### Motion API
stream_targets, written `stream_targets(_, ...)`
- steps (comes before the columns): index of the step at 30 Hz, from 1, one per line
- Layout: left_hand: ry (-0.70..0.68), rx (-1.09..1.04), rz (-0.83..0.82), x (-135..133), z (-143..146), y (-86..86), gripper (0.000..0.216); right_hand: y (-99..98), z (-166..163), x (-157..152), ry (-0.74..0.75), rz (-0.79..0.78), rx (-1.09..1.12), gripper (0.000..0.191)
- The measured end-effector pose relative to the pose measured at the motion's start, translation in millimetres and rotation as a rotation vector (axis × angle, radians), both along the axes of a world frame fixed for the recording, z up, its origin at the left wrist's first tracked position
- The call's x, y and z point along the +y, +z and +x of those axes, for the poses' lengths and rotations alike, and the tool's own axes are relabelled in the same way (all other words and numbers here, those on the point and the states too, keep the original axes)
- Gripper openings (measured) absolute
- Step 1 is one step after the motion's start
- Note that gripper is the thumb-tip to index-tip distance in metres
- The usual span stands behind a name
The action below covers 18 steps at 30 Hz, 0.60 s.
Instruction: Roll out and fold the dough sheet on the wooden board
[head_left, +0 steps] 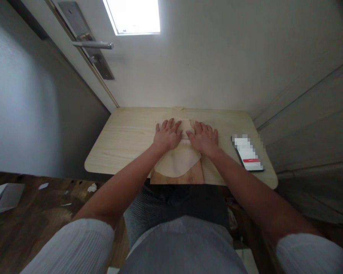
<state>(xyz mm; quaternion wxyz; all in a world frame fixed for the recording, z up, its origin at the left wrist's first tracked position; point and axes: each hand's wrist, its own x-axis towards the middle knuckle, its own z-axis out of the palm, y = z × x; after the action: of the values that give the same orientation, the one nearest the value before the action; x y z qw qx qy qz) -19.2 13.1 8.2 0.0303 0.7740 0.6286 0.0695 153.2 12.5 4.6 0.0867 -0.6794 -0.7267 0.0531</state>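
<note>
A thin, cream-coloured sheet with a rounded near edge (pixel 178 161), perhaps rolled dough, lies on a brown wooden board (pixel 177 179). Its far part looks folded over, with a crease running between my hands. My left hand (pixel 168 135) rests on the sheet's far left side, fingers spread and pointing away from me. On the far right side lies my right hand (pixel 203 137), also palm down with fingers apart, its thumb towards the crease. What is under both palms is hidden.
The board sits on a small pale wooden table (pixel 117 137) against a white door with a metal handle (pixel 94 45). A phone (pixel 248 153) with its screen lit lies on the right. Paper scraps and a white box (pixel 5 198) are on the floor at left.
</note>
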Motion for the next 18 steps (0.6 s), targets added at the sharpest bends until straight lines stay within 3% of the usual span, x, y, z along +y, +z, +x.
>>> stream_targets(18,0.022,0.000,0.057,-64,8,3.7,0.058,-7.7,4,-62,0.063,0.122,-0.049,0.067)
